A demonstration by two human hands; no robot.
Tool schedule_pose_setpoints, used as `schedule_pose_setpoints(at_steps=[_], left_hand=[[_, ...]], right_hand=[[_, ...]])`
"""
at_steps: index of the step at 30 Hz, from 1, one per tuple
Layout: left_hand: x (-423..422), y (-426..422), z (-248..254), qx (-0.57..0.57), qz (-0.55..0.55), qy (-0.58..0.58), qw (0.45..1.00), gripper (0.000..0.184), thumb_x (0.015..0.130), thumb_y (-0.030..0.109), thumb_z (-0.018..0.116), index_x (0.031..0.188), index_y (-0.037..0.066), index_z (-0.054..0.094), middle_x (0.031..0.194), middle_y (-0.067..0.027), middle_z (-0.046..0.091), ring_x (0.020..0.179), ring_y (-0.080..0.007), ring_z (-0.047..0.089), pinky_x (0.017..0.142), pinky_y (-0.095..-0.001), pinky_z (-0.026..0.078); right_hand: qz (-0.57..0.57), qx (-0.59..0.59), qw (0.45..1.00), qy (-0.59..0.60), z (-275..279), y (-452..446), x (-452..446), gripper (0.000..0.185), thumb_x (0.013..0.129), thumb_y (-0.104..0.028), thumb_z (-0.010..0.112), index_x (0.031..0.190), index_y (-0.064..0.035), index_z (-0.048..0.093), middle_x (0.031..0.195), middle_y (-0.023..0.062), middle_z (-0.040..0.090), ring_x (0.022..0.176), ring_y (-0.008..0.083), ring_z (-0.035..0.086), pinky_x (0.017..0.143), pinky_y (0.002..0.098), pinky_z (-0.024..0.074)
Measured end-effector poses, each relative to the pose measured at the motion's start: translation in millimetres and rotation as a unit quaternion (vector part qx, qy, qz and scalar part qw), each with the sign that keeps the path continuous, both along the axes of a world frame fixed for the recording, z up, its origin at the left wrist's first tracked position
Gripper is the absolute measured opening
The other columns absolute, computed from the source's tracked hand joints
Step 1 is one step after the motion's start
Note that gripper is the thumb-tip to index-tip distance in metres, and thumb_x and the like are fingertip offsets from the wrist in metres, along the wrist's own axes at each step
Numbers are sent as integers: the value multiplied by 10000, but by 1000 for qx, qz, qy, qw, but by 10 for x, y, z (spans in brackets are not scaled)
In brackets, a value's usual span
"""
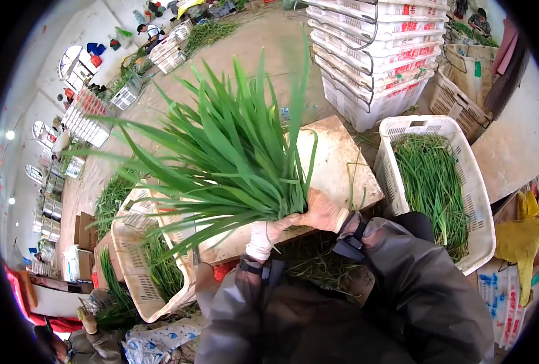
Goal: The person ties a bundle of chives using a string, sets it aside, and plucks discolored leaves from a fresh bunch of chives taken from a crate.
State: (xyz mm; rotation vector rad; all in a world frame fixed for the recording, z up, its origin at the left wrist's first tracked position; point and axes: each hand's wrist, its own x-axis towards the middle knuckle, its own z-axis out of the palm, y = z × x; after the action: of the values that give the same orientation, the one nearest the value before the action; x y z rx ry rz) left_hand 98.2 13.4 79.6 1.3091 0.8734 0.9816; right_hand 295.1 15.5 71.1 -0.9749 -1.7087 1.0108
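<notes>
A large bunch of long green leaves [239, 145] fans out up and to the left over a pale worn board [336, 151]. My left hand [268, 233], with white wrapping at the wrist, closes round the lower end of the bunch. Against it, my right hand [325, 211] also wraps the base of the leaves, close to the board's front edge. The leaves partly hide the board. Both hands touch or nearly touch each other, and some fingers are hidden from view.
White crates of greens stand at right [485, 212] and left [187, 285]. Stacked crates [372, 60] rise behind the board. Loose leaves lie below it [321, 261]. Yellow gloves [521, 242] hang far right. Other people sit at top left [152, 35] and bottom left [96, 346].
</notes>
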Motion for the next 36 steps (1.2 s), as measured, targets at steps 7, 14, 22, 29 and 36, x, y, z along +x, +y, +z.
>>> schedule_pose_setpoints(at_steps=[7,14,22,29,36], left_hand=[[128,-95,395,67,73,47,994,433,793,56,877,1178,10,685,1112,-63,731,975,-166,676,886,-340,561],[84,-46,112,25,28,64,997,181,887,2,746,1068,-7,752,1021,-67,759,918,-145,687,832,-295,552],[111,-93,248,54,51,65,995,358,843,26,810,1178,20,685,1082,-47,723,949,-159,668,884,-333,559],[212,-170,318,-52,105,-125,985,467,797,-44,809,1233,-2,648,1174,-77,700,1038,-186,661,927,-337,554],[186,-220,103,-213,63,-225,949,550,873,93,752,1383,31,556,1314,-86,639,1218,-268,603,1045,-445,504]], right_hand=[[4,-3,1000,30,463,-114,63,760,826,-283,854,1439,-34,482,1278,165,650,1186,259,616,1056,387,471],[30,-51,990,126,343,-26,-66,683,827,-288,855,1383,-41,545,1259,162,669,1172,267,629,1036,388,483],[-23,-56,995,-81,382,-119,60,671,808,-253,855,1365,-34,553,1214,171,695,1143,280,657,1002,392,507],[10,-78,996,-48,547,-73,71,865,744,-268,862,1459,-35,436,1221,201,677,1162,331,654,1013,399,506],[64,-86,994,-23,637,-79,154,980,743,-313,864,1512,0,343,1288,239,634,1198,351,631,1042,396,488]])
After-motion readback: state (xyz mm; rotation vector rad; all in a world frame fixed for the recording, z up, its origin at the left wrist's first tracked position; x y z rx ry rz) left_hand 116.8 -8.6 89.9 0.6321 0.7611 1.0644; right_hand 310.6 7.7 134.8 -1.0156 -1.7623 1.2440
